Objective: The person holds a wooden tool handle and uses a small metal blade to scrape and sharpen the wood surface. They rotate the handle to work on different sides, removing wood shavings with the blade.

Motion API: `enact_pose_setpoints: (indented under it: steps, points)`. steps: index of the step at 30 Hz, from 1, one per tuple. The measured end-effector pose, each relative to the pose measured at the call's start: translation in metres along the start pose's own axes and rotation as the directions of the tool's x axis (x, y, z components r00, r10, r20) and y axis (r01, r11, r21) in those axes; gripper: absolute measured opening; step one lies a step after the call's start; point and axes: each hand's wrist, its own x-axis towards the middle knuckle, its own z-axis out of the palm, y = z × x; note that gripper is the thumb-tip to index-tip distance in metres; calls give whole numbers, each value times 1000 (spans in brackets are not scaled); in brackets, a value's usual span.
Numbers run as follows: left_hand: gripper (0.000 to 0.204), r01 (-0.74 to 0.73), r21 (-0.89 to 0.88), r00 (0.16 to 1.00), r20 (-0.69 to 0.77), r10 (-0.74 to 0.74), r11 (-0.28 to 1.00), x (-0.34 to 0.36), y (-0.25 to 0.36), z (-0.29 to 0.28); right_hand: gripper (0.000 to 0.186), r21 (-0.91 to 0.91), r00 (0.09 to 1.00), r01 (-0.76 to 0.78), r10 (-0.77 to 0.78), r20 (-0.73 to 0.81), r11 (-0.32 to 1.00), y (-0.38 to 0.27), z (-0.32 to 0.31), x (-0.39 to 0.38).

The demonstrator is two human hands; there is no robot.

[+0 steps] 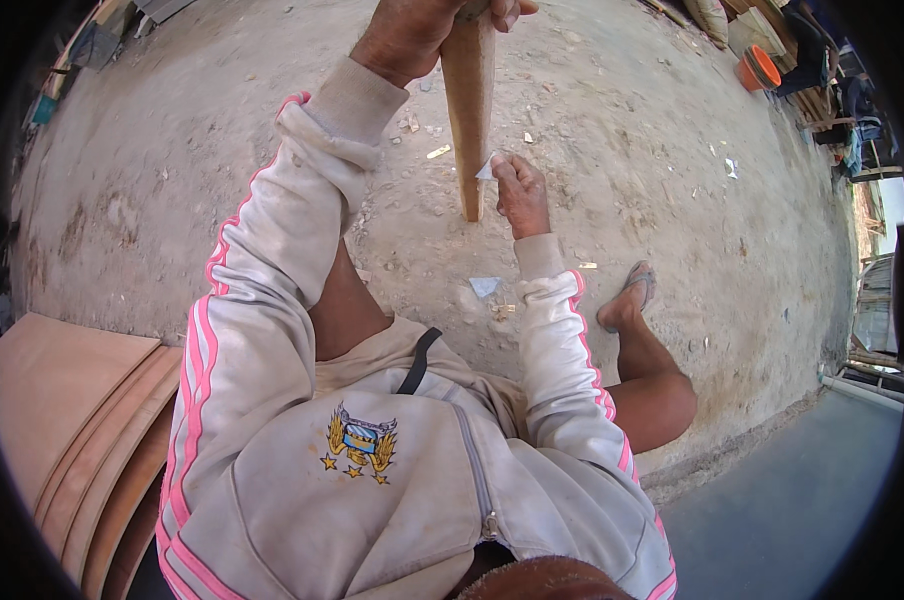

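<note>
A tapered, light-brown wooden post stands in front of me, its narrow lower end at the dirt ground. At the top edge of the view, my left hand is closed around the post's upper end, which is partly cut off by the frame. Lower down, my right hand pinches a small pale triangular piece against or very near the post's right side. What that piece is made of cannot be made out. A similar bluish-white flat scrap lies on the ground below.
Curved brown boards lean stacked at my left. An orange bucket stands far right near piled wood. My sandalled foot rests to the right. Beyond a low edge at lower right is a smooth grey floor. Small chips litter the dirt ground.
</note>
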Motion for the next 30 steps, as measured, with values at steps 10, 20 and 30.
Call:
enact_pose_setpoints:
  steps: [10,20,30]
  points:
    - [21,-6,79,994,-104,14,997,1,3,9,27,124,987,163,-161,-26,979,-45,21,3]
    - [22,-13,113,989,-147,29,993,-1,0,10,30,110,944,327,-330,13,939,-122,39,6]
    - [26,-90,146,976,-184,116,985,19,-8,-9,30,10,974,224,-224,-27,974,-61,29,19]
